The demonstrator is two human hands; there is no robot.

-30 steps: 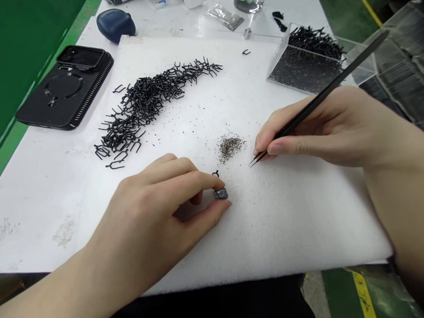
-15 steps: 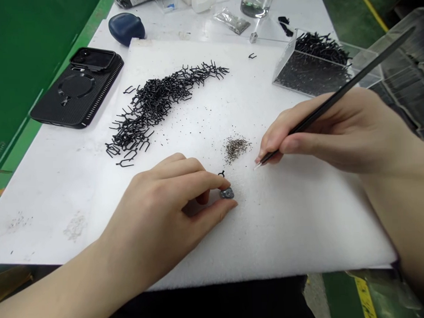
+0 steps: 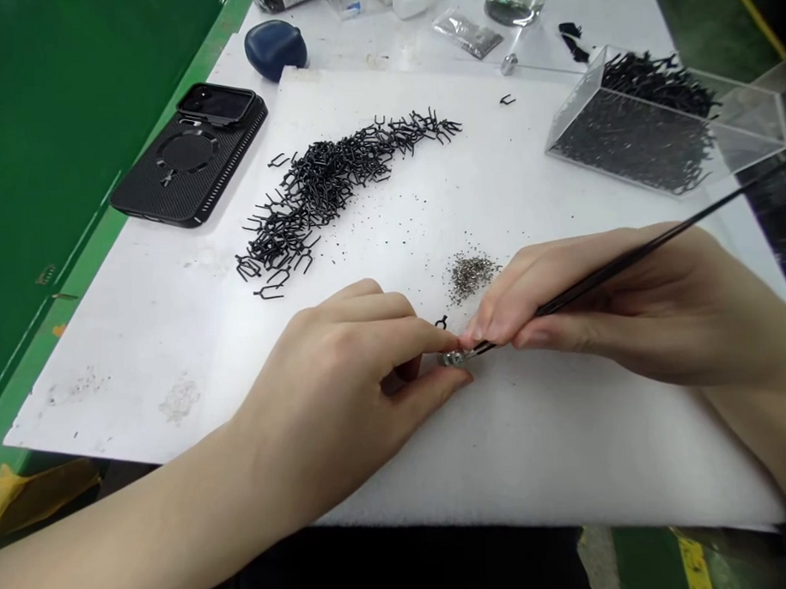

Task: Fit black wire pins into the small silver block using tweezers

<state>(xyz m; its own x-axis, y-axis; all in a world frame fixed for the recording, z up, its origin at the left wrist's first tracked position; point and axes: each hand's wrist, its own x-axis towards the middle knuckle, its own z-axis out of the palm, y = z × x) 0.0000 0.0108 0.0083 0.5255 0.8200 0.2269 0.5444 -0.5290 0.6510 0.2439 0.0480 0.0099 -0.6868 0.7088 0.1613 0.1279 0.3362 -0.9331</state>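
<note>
My left hand [image 3: 350,373] is closed, pinching a small shiny metal part [image 3: 451,358] between thumb and forefinger on the white foam sheet [image 3: 566,443]. My right hand [image 3: 600,304] grips a long thin black pen-like tool [image 3: 599,276], slanting down to the left. Its tip is at the metal part; whether it touches is too small to tell. The fingertips of both hands nearly meet there. A small black forked piece [image 3: 441,322] lies just beyond my left forefinger. Behind my right fingers is a little heap of tiny metallic bits [image 3: 470,275].
A long pile of black forked pieces [image 3: 324,177] spreads across the foam. To its left lies a black phone [image 3: 188,160]. Farther back are a dark blue rounded object [image 3: 276,49], a small clear bag [image 3: 467,34] and a glass [image 3: 518,2]. A clear box [image 3: 626,140] of black pieces stands at right.
My right hand has moved left and down, bringing the tool's tip to the metal part. My left hand keeps its pinch. The whole view has shifted, so the table's things appear farther right.
</note>
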